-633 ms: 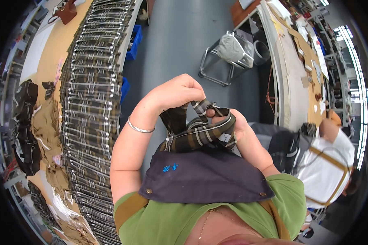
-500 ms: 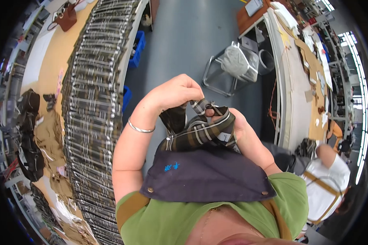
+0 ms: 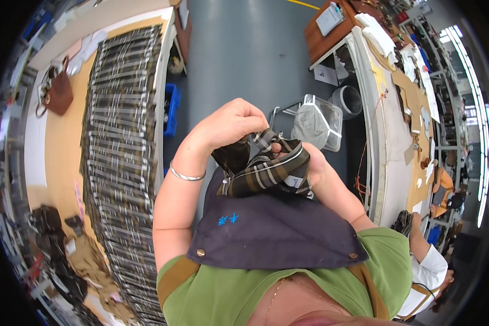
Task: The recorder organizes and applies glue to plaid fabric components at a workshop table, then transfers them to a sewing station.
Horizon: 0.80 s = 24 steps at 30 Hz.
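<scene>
Close in front of my chest I hold a folded plaid fabric strap piece (image 3: 266, 169), dark brown with pale stripes. My left hand (image 3: 231, 124) is closed over its upper left part, a silver bangle (image 3: 186, 175) on the wrist. My right hand (image 3: 312, 165) grips the piece from the right, mostly hidden behind the fabric. A navy apron bib (image 3: 271, 231) covers my green shirt just below the hands.
A long table (image 3: 60, 146) on my left carries rows of several matching plaid strips (image 3: 122, 141) and a brown handbag (image 3: 57, 93). A blue bin (image 3: 171, 108) sits under its edge. A clear wire-framed bin (image 3: 320, 122) stands ahead. Another person (image 3: 426, 266) sits at the right workbench (image 3: 388, 103).
The view has shifted, with the table and bin now sitting further into the picture. Both hands stay closed on the plaid piece at my chest, with little change in grip.
</scene>
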Motion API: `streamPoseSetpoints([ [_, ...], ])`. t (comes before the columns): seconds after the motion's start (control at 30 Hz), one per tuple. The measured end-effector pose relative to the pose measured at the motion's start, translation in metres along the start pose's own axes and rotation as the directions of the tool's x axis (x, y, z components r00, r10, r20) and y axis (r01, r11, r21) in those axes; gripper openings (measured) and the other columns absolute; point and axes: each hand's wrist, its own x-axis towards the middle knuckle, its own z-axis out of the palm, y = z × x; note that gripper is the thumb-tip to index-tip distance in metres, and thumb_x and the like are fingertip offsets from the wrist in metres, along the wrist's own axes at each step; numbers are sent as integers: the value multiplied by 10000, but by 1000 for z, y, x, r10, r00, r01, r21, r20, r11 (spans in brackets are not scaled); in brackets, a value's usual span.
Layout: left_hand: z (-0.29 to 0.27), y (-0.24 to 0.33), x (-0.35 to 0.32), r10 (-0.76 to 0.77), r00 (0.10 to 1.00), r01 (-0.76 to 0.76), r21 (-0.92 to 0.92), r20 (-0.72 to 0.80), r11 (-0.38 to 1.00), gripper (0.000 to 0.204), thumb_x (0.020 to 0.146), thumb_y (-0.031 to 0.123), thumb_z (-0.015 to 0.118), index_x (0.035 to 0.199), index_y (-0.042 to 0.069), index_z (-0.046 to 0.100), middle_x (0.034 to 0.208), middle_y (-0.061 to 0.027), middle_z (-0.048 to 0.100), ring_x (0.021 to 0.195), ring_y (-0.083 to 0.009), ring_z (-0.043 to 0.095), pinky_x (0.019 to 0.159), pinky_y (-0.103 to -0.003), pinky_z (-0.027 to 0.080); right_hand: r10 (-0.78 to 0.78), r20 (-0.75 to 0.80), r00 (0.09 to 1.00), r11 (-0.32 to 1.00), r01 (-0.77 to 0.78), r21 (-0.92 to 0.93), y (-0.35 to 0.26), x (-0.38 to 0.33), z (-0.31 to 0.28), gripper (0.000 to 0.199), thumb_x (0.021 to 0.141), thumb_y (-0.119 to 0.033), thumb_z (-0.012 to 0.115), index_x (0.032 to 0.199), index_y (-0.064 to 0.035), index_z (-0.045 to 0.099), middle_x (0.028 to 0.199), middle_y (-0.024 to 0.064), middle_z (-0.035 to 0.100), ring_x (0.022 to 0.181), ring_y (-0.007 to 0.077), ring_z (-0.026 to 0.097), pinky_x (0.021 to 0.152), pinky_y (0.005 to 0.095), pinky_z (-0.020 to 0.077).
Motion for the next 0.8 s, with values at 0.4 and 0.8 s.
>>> streamPoseSetpoints([
  [0.4,-48,26,126,574,780,-432,449,-251,782,257,762,149,751,954,38,621,921,-80,585,902,-229,574,809,-323,461,-629,-163,760,773,592,-228,-131,66,22,285,1004,-184,411,1268,-84,454,1210,105,590,1068,251,617,935,411,504],
  [0.8,-108,61,305,412,880,-311,370,-234,875,332,708,221,794,892,58,572,920,-67,585,899,-258,566,827,-372,438,-632,-117,766,749,564,-348,-308,93,23,253,927,-158,543,1111,5,604,1054,89,659,922,175,650,808,301,527],
])
